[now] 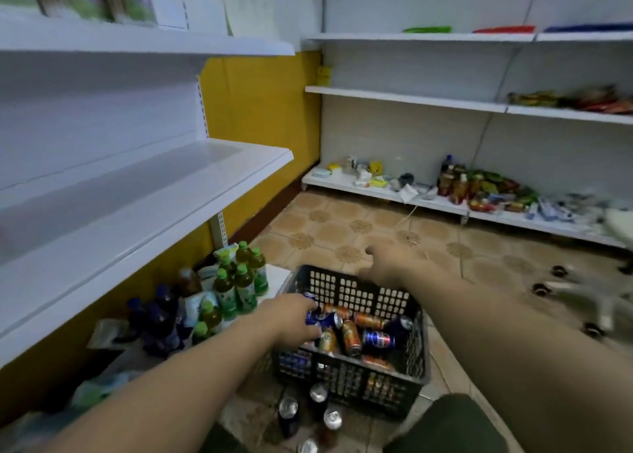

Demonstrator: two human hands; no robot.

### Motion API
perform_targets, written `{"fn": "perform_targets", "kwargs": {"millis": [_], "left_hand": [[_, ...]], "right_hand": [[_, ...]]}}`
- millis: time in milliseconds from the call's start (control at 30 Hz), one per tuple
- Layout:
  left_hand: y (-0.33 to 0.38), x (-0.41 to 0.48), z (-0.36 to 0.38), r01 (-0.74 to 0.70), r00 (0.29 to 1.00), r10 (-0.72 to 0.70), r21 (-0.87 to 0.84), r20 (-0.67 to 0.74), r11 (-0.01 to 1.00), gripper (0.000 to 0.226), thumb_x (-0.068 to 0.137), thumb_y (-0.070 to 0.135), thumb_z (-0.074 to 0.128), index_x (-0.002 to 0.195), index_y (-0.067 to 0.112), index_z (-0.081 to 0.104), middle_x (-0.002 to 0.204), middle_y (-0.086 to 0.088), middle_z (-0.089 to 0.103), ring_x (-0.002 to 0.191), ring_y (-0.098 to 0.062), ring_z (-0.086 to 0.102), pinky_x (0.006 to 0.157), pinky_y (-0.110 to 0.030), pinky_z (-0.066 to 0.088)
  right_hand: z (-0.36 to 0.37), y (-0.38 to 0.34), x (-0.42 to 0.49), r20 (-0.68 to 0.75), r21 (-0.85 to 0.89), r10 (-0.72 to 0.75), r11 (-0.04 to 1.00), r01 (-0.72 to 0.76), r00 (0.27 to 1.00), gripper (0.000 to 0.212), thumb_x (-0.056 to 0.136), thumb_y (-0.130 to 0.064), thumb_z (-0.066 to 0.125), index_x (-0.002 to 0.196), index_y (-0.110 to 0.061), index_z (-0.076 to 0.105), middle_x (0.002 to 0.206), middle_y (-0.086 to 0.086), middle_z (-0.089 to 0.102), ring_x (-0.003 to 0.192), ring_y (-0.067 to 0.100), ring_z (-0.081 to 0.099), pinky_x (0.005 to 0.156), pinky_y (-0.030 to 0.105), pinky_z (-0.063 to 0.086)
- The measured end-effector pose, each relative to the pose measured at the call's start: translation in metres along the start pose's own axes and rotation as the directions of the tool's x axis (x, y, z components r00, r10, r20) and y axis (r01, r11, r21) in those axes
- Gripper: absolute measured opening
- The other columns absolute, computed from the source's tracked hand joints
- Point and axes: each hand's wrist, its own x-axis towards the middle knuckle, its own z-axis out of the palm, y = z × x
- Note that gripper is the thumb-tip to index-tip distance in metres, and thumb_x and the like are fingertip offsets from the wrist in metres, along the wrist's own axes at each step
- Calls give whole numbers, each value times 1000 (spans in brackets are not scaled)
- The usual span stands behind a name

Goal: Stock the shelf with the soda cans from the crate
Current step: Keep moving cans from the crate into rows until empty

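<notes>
Closest to the person, at six o'clock, a few loose cans (318, 408) are standing upright on the floor tiles just in front of the black crate (346, 380), probably set aside on the way to the shelf. The left hand (291, 319) is reaching into the crate from eight o'clock, its fingers curling round a blue can (323, 319) at the near-left of the heap. The other soda cans (351, 338), orange and blue, are lying jumbled on their sides across the crate's bottom. The right hand (387, 264) is stretching over to the crate's far rim at one o'clock, fingers hooking over the edge and holding it, seemingly to keep the light crate from sliding while the can is being lifted. At ten o'clock green-capped bottles (239, 281) are crowding the lowest level, beneath the bare white shelf (137, 192), the likely place for the cans. Farther off, at two o'clock, the wall shelves (404, 96) are carrying scattered packets and bottles.
</notes>
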Motion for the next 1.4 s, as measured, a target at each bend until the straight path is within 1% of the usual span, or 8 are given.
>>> {"fn": "perform_targets", "kwargs": {"millis": [167, 500, 633, 833, 933, 1000, 1200, 1400], "left_hand": [[-4, 67, 40, -35, 989, 37, -20, 143, 999, 45, 85, 54, 55, 120, 25, 56, 122, -3, 57, 110, -23, 55, 94, -41, 47], [-22, 197, 144, -49, 955, 64, -61, 291, 997, 62, 91, 52, 51, 144, 23, 37, 148, -2, 39, 135, -23, 36, 108, -41, 34], [-31, 254, 185, -63, 930, 63, -13, 363, 998, 67, 93, 56, 45, 149, 25, 26, 159, 0, 20, 147, -26, 12, 117, -53, 11], [-54, 316, 242, -124, 892, 90, 48, 444, 991, 66, 91, 68, 30, 143, 27, 38, 154, 3, 31, 145, -24, 17, 116, -56, 3], [-65, 334, 259, -146, 877, 94, 75, 471, 986, 98, 71, 87, 4, 141, 29, 39, 152, 4, 34, 144, -22, 21, 115, -57, -1], [-70, 338, 268, -164, 886, 113, 74, 450, 984, 113, 58, 92, -7, 138, 30, 43, 148, 4, 39, 138, -19, 30, 115, -51, 7], [-78, 336, 295, -252, 967, 252, 15, 45, 968, 67, 73, 73, 34, 89, 19, 72, 84, 0, 71, 78, -22, 67, 77, -38, 51], [-78, 340, 292, -203, 968, 198, 18, 153, 979, 83, 67, 79, 17, 110, 25, 62, 105, 5, 65, 99, -19, 60, 87, -34, 39]], "right_hand": [[51, 48, 35, 143, 12, 105, 994, -108, 984, 54, 91, -48, 59, 135, -18, 47, 134, 7, 56, 115, 25, 55, 90, 34, 46], [176, 121, 135, 347, 129, 205, 956, -264, 915, 50, 92, -45, 58, 132, -17, 48, 118, 6, 60, 103, 21, 58, 90, 36, 49], [246, 146, 176, 444, 107, 198, 956, -271, 874, 55, 95, -43, 53, 143, -18, 40, 139, 10, 49, 123, 25, 50, 101, 35, 42], [336, 187, 224, 552, 113, 245, 925, -362, 797, 58, 94, -43, 55, 143, -17, 38, 138, 12, 50, 121, 28, 52, 100, 37, 44], [366, 202, 249, 579, 69, 255, 931, -358, 775, 61, 93, -45, 56, 144, -15, 37, 139, 13, 48, 120, 29, 51, 100, 36, 44], [383, 210, 265, 581, 79, 254, 928, -364, 773, 61, 94, -43, 56, 144, -15, 36, 138, 13, 50, 120, 29, 52, 100, 35, 44], [433, 229, 297, 588, 42, 273, 930, -365, 761, 88, 86, -54, 62, 153, -22, 16, 158, 13, 20, 143, 36, 21, 116, 52, 24], [449, 236, 313, 518, -162, 273, 962, -220, 811, 80, 78, -45, 71, 144, -21, 31, 145, 10, 42, 133, 31, 38, 113, 53, 25]]}}
